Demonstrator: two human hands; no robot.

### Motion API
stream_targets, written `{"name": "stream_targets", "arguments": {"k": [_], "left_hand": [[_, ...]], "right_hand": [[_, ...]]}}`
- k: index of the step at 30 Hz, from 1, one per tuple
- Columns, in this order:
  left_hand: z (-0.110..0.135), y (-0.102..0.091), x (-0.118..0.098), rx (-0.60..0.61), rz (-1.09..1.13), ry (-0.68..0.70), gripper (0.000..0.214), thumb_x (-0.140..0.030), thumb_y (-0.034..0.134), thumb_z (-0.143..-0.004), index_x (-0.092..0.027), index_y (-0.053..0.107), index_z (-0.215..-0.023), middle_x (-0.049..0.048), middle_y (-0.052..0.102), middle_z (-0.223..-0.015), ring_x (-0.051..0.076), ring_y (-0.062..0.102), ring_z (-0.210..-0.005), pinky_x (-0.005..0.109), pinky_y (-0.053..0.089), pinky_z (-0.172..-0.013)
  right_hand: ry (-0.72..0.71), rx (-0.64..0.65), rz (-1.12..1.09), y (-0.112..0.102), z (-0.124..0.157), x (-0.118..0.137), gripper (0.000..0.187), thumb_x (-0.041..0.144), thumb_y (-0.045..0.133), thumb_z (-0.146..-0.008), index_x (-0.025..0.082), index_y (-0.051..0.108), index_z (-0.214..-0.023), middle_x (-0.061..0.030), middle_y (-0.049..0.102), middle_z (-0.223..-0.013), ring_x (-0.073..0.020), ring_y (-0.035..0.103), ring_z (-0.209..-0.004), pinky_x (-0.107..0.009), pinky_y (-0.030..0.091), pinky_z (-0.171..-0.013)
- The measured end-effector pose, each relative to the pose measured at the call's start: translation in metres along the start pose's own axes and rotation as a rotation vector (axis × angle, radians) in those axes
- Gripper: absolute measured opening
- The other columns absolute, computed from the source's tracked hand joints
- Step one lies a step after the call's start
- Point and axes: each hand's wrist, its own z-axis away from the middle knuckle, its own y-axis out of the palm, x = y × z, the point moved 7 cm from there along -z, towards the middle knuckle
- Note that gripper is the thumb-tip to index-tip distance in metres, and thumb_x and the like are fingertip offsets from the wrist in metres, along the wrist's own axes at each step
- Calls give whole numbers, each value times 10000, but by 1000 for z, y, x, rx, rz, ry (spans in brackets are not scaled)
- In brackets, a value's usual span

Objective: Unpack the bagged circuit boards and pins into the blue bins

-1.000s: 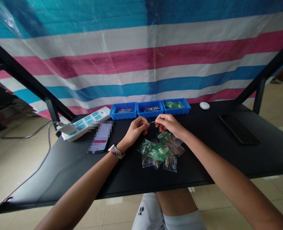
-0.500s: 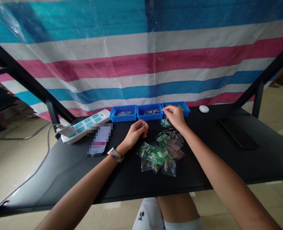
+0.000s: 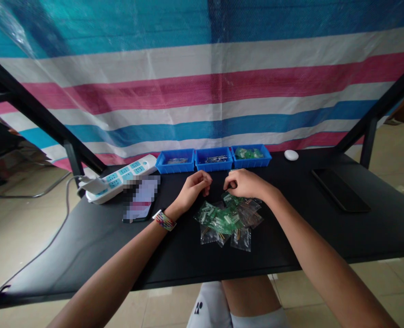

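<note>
Two bare hands over a black table [image 3: 174, 259], with the loose pile of small packets between your forearms. Your left hand [image 3: 195, 187] lies left of the pile, fingers curled inward and apart from the right hand; whether they pinch anything cannot be told. Your right hand [image 3: 248, 182] arches over the pile's far edge, thumb and forefinger bent downward at the green packets [image 3: 222, 217]; their tips are partly hidden, so a grasp cannot be confirmed. Nearer your body lie clear bags [image 3: 242, 240] with brass-coloured pieces inside; a brownish bag [image 3: 251, 214] lies to the right. Beyond the hands stand three blue trays side by side: the left tray [image 3: 175, 168] with contents too small to identify, the middle tray [image 3: 214, 166] with thin metal pins [image 3: 216, 159], the right tray [image 3: 252, 163] with more green packets.

Likely faults: because the packets overlap and look slick, your right fingertips could lift two together or drag a neighbour along. Your palm, covering part of the pile, may hide a small piece and let you miscount. A thin pin, if pinched off-centre, could roll away across the smooth top.
</note>
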Motion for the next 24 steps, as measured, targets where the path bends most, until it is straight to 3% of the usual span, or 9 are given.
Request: {"name": "stream_targets", "arguments": {"k": [5,9,15,19,24], "left_hand": [[0,0,-1,-3,-7,4,179,-327,698,-859,-172,614,-890,-33,581,-667,109,561,-551,236,447,-548],[0,0,-2,-6,-14,5,169,-321,691,-867,-172,614,-893,-32,579,-670,110,562,-556,235,451,-550],[0,1,-4,-7,-31,13,174,-328,677,-863,-170,608,-892,-33,577,-666,111,567,-554,231,448,-542],[2,2,-5,-5,-53,-3,203,-370,639,-896,-172,600,-875,-24,587,-677,111,574,-565,227,447,-551],[3,3,-4,2,-49,-48,311,-468,594,-924,-163,630,-873,2,611,-708,123,585,-582,239,457,-560]], "right_hand": [[22,-24,85,2,1,3,182,63,693,-736,227,762,-776,-6,667,-798,-133,574,-685,-255,344,-608],[-41,-112,46,1,0,10,132,65,684,-747,193,708,-766,-21,665,-875,-124,558,-697,-250,356,-633],[-102,-307,-347,0,-6,15,240,132,647,-830,189,750,-1040,3,670,-846,-85,425,-553,-242,359,-565],[-7,-401,-640,5,-7,13,159,308,703,-861,186,769,-939,-26,707,-820,-108,507,-573,-249,396,-533],[145,-452,-870,13,-6,8,309,490,778,-795,194,742,-875,-27,709,-749,-129,561,-539,-262,455,-505]]}}
